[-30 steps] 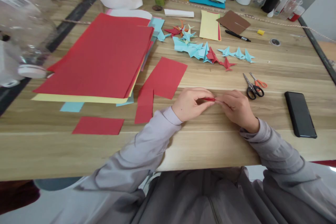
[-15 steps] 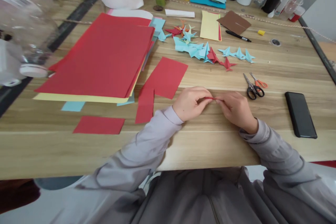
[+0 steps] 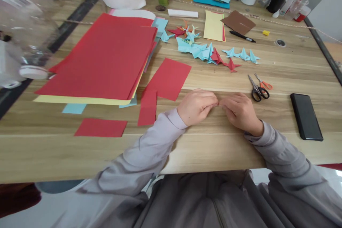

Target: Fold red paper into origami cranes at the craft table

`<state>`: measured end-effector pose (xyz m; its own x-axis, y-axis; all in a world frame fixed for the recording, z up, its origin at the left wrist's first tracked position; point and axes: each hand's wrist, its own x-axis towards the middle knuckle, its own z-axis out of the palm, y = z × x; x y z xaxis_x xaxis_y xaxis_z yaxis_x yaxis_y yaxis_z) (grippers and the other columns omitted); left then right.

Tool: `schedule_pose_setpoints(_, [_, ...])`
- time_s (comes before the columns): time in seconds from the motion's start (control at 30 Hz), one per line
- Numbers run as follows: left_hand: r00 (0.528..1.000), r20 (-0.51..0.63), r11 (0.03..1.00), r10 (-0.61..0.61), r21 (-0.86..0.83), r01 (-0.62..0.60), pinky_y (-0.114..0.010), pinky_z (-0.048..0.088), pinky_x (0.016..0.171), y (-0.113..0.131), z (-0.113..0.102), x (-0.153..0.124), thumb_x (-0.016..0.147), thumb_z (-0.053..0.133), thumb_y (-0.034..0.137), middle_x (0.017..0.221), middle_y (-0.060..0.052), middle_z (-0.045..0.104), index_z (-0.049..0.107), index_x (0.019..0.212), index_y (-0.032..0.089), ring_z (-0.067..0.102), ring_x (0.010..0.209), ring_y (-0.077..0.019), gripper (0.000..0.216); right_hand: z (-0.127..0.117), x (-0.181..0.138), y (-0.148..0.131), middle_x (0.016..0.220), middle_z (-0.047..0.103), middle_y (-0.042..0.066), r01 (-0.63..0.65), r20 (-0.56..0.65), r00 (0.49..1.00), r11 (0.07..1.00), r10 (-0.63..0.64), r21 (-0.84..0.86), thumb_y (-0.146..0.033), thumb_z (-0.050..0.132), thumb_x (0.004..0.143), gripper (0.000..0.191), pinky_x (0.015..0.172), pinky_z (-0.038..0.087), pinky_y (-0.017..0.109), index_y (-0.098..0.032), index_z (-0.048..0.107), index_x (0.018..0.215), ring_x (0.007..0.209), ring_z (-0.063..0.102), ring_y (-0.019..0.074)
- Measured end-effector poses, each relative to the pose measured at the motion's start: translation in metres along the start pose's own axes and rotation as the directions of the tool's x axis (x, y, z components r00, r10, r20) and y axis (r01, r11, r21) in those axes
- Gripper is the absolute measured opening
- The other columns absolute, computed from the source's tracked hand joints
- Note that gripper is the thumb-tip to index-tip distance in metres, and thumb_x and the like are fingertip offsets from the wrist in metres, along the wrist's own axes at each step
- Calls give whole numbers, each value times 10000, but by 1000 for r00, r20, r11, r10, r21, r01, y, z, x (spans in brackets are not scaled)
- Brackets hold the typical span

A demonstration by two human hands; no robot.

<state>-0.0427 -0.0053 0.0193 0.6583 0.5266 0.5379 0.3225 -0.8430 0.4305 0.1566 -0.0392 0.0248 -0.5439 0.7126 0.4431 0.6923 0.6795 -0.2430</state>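
Note:
My left hand point(image 3: 196, 106) and my right hand point(image 3: 238, 110) rest on the wooden table point(image 3: 203, 149) with their fingertips pinched together between them. Earlier frames showed a small folded red paper there; now the fingers hide it almost wholly. A cut red sheet point(image 3: 162, 85) lies just left of my left hand. Black and orange scissors point(image 3: 258, 87) lie right of my right hand.
A stack of large red and yellow sheets point(image 3: 104, 57) covers the left of the table. Several blue and red folded paper figures point(image 3: 211, 53) lie behind my hands. A black phone point(image 3: 306, 115) sits at the right. A small red sheet point(image 3: 100, 127) lies near the front edge.
My fingers have closed tighter over the folded red paper, so the red strip seen between the hands before is now hidden. The hands stay in place.

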Motion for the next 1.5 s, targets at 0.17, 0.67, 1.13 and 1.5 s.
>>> schedule_pose_setpoints(0.17, [997, -39, 998, -62, -5, 62, -298, 494, 720, -2, -1, 1, 924, 482, 199, 808, -57, 729, 679, 813, 168, 663, 757, -167, 229, 3, -1, 2, 699, 706, 36, -59, -31, 998, 998, 59, -6, -261, 455, 963, 257, 656, 374, 291, -186, 655, 820, 618, 589, 156])
schedule_pose_setpoints(0.67, [982, -101, 984, -159, -92, 150, -283, 529, 712, -1, 0, 1, 893, 532, 186, 854, -80, 738, 693, 858, 141, 683, 779, -167, 170, 5, -2, 4, 756, 733, 59, -75, -66, 995, 997, 72, -33, -228, 463, 957, 228, 674, 417, 297, -167, 678, 910, 668, 643, 168])
schedule_pose_setpoints(1.13, [999, 28, 998, -46, 49, 45, -304, 497, 721, -5, -3, 0, 924, 522, 237, 724, -32, 709, 668, 765, 172, 653, 707, -160, 225, 5, -2, 1, 728, 715, 48, -31, -24, 999, 999, 31, 10, -212, 458, 953, 235, 660, 391, 298, -180, 663, 841, 664, 625, 172])
schedule_pose_setpoints(1.5, [945, -130, 942, -301, -196, 273, -297, 593, 781, -7, -3, -4, 798, 724, 377, 957, -64, 777, 753, 962, 194, 738, 840, -196, 247, 6, -3, 7, 750, 739, 47, -202, -151, 969, 979, 195, -35, -237, 509, 942, 179, 656, 453, 297, -198, 677, 896, 675, 664, 189])
